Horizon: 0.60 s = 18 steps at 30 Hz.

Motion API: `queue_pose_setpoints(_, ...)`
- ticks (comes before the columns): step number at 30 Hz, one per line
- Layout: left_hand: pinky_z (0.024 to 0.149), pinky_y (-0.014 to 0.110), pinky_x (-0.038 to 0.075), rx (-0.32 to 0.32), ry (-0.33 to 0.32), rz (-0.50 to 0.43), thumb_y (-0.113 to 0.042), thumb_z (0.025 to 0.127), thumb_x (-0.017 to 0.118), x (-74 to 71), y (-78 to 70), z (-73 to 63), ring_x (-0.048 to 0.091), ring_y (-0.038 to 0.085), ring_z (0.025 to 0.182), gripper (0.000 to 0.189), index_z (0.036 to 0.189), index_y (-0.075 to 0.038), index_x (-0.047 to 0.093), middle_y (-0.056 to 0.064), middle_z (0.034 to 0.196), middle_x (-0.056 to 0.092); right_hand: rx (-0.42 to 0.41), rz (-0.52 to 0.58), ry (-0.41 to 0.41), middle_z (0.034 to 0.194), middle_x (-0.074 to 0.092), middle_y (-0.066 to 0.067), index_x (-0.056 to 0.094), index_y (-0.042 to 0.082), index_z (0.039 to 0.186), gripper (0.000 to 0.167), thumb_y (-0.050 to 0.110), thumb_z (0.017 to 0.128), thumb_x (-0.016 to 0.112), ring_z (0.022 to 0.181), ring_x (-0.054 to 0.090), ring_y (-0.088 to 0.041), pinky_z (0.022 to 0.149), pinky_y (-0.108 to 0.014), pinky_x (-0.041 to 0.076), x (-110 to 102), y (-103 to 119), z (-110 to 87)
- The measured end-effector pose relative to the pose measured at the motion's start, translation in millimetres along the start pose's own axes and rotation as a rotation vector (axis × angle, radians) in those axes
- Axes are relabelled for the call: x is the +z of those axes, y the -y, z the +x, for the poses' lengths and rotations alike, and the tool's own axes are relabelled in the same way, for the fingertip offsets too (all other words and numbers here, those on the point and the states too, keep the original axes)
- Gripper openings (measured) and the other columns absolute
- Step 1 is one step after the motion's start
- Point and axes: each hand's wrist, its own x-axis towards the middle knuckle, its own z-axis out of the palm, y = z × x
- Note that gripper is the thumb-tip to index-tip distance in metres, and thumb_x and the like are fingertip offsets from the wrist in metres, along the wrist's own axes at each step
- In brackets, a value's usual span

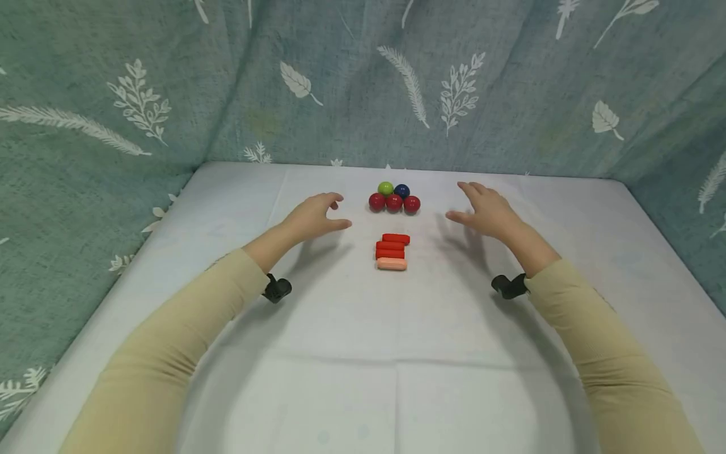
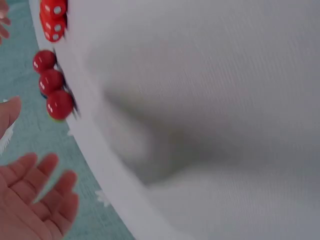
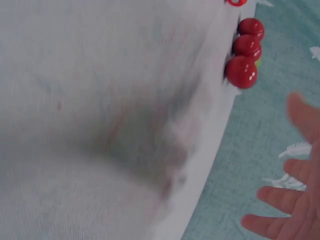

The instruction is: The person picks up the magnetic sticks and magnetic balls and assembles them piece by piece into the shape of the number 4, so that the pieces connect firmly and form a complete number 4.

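On the white-covered table, three red balls [image 1: 394,203] sit side by side in a row. A green ball [image 1: 386,188] and a dark blue ball [image 1: 402,190] lie just behind them. Nearer the person are three short red bars [image 1: 390,246], with a pale orange bar [image 1: 392,264] in front. White dots show on the red pieces [image 2: 53,24] in the left wrist view. My left hand [image 1: 314,215] hovers left of the balls, thumb and fingers apart, holding nothing. To their right, my right hand [image 1: 486,210] is likewise raised with spread fingers and nothing in it.
A white cloth [image 1: 340,315] covers the table. Behind it and along both sides hangs a green-blue curtain [image 1: 351,82] with white leaf prints. Each wrist carries a small black camera, one at left [image 1: 277,289] and one at right [image 1: 508,286].
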Motion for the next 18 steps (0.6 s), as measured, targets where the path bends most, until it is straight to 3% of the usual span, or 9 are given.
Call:
queue_pose_setpoints(6,0.082,0.034,0.046,0.073,-0.009,-0.124,-0.021,0.087,0.062,12.9,-11.9,6.0,0.056,0.024,0.093,0.040,0.122,-0.004,0.055,0.011,0.106,0.060,-0.010,0.090,0.016,0.147,0.020,-0.025,0.017,0.005,0.145,0.075,0.035,0.090,0.057,0.133,0.020,-0.041,0.105,-0.056,0.021,3,5,-7.0)
queue_pose_setpoints(12,0.085,0.034,0.044,0.099,0.014,-0.240,-0.017,0.087,0.062,29.0,-21.2,17.8,0.055,0.025,0.097,0.040,0.124,-0.005,0.055,0.012,0.109,0.063,-0.039,0.130,0.002,0.146,0.023,-0.024,0.019,0.006,0.145,0.071,0.032,0.090,0.057,0.133,0.021,-0.041,0.104,-0.056,0.022,5,8,-9.3)
queue_pose_setpoints(18,0.087,0.035,0.043,0.104,0.044,-0.281,-0.016,0.088,0.061,40.6,-27.0,25.2,0.053,0.024,0.101,0.038,0.123,-0.005,0.056,0.012,0.112,0.062,-0.038,0.143,-0.004,0.145,0.026,-0.023,0.022,0.005,0.145,0.070,0.030,0.090,0.058,0.133,0.023,-0.039,0.105,-0.054,0.023,9,11,-6.6)
